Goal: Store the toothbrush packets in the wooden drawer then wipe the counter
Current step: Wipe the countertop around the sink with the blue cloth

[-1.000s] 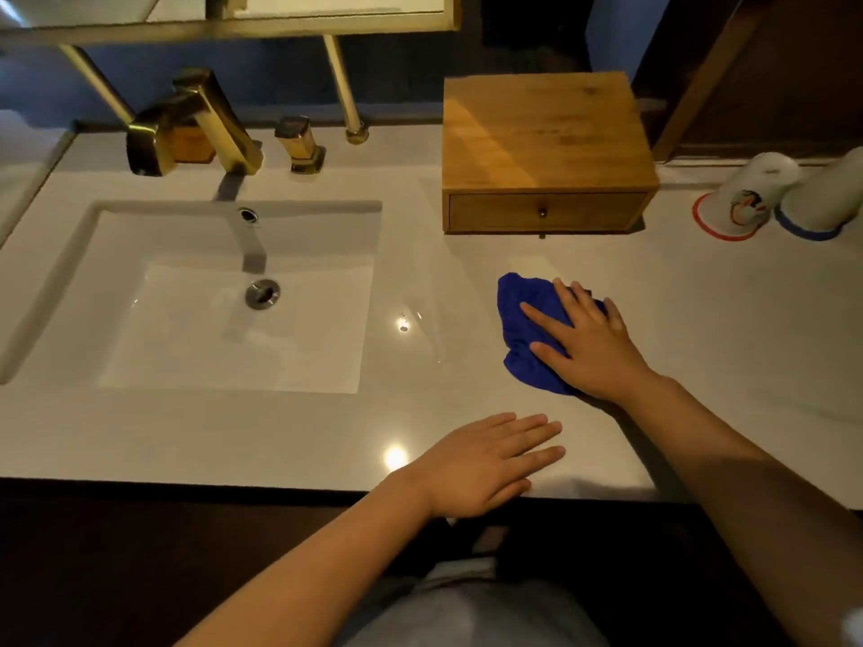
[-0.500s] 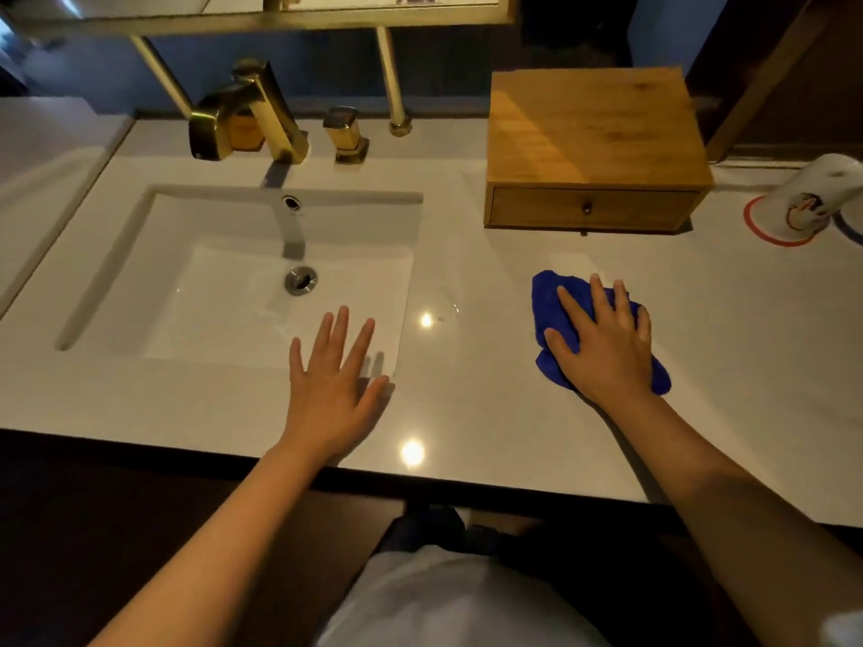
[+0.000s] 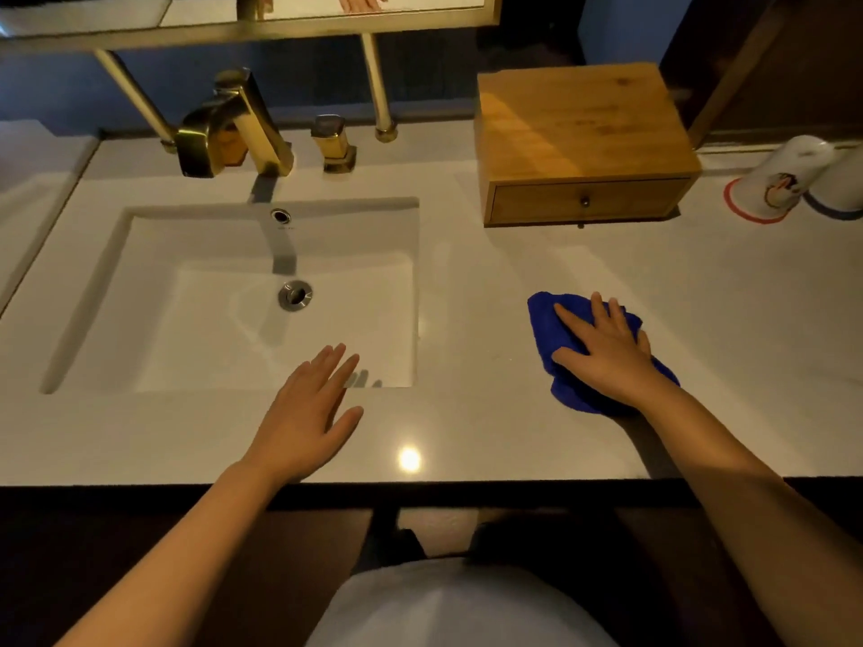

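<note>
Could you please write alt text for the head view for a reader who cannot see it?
A person's right hand presses a blue cloth flat on a white counter, in front of a closed wooden drawer box. The left hand lies open at the sink's front edge, below a gold faucet.

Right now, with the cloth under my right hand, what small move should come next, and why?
Probably slide the cloth sideways across the bare counter. The drawer is shut and no packets lie in sight, so only wiping seems left. The right hand already presses flat on the cloth, and the left hand holds nothing.
</note>
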A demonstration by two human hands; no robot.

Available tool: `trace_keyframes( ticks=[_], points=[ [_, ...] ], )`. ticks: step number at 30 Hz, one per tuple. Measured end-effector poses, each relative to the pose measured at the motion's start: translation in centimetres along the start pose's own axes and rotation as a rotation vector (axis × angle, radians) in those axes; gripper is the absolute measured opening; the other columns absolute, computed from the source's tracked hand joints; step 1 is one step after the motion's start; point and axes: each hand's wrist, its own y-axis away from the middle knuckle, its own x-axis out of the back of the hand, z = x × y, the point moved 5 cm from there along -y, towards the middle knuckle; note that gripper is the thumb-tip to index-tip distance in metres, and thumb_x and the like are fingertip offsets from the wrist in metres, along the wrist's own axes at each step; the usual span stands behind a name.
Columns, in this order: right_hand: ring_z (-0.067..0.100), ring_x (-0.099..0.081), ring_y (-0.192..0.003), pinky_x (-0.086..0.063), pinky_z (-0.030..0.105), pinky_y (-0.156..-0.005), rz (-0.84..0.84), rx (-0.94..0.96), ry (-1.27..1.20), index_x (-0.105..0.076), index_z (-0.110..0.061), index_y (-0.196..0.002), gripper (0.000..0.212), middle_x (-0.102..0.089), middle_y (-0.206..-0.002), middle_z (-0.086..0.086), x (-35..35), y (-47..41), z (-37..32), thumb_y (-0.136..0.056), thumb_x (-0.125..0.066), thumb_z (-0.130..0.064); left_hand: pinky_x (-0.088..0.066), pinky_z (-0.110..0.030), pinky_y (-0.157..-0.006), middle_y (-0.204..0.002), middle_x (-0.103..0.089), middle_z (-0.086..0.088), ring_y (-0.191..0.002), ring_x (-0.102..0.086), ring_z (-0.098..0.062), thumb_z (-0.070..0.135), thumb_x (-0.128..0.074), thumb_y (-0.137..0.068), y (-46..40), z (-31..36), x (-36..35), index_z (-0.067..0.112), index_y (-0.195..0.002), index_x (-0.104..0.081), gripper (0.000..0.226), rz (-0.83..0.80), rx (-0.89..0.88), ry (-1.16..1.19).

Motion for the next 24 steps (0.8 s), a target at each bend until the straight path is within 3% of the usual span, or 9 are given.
trace_keyframes(
  ticks=[2,6,10,15,19,24],
  points=[
    [0.022,0.01,-0.144,0.001,0.056,-0.112,0.066,-0.018,0.04,-0.01,-0.044,-0.143,0.063,0.006,-0.158,0.002,0.2,0.7,0.2,-0.086,-0.029,-0.065,0.002,-0.032,-0.117,-0.156,-0.004,0.011,-0.144,0.003,-0.005,0.065,-0.019,-0.087,0.8,-1.8,0.4,0.034,-0.147,-0.008,0.069,-0.021,-0.046,-0.048],
    [0.025,0.003,-0.145,-0.004,0.053,-0.116,0.352,-0.031,0.157,-0.013,-0.035,-0.145,0.066,-0.003,-0.158,0.011,-0.4,1.4,-1.2,-0.087,-0.027,-0.063,0.012,-0.039,-0.115,-0.155,0.002,0.01,-0.143,0.009,-0.006,0.069,-0.015,-0.084,1.3,-5.5,1.4,0.029,-0.148,-0.004,0.077,0.017,0.101,-0.16],
    [0.03,0.001,-0.144,-0.004,0.051,-0.114,0.401,-0.19,0.106,-0.011,-0.029,-0.146,0.082,-0.005,-0.156,0.017,-1.3,0.1,-3.5,-0.079,-0.03,-0.073,0.016,-0.038,-0.113,-0.155,-0.003,0.008,-0.141,0.003,-0.005,0.071,-0.015,-0.082,1.2,-5.9,1.3,0.028,-0.148,-0.012,0.079,0.041,0.135,-0.179],
    [0.034,-0.011,-0.142,-0.013,0.052,-0.114,0.491,-0.177,0.15,-0.017,-0.021,-0.146,0.061,-0.015,-0.154,0.02,-2.7,-1.5,-9.5,-0.093,-0.03,-0.05,0.014,-0.04,-0.115,-0.157,-0.013,0.005,-0.141,0.001,-0.004,0.071,-0.016,-0.082,1.1,-6.2,1.1,0.028,-0.148,-0.011,0.078,0.049,0.124,-0.153],
    [0.032,-0.015,-0.142,-0.015,0.047,-0.114,0.507,-0.193,0.145,-0.017,-0.016,-0.146,0.056,-0.02,-0.153,0.019,-3.9,-2.2,-13.2,-0.096,-0.03,-0.039,0.013,-0.04,-0.116,-0.157,-0.015,0.005,-0.141,0.001,-0.003,0.071,-0.018,-0.082,1.1,-6.1,1.0,0.028,-0.148,-0.013,0.078,0.062,0.118,-0.135],
    [0.03,-0.022,-0.14,-0.014,0.043,-0.115,0.493,-0.023,0.09,-0.021,-0.011,-0.144,0.054,-0.025,-0.152,0.017,-5.8,-2.2,-18.8,-0.096,-0.031,-0.034,0.014,-0.039,-0.115,-0.157,-0.017,0.004,-0.141,0.0,-0.004,0.071,-0.016,-0.082,1.0,-6.2,1.1,0.027,-0.148,-0.015,0.079,0.068,0.112,-0.14]
  ],
)
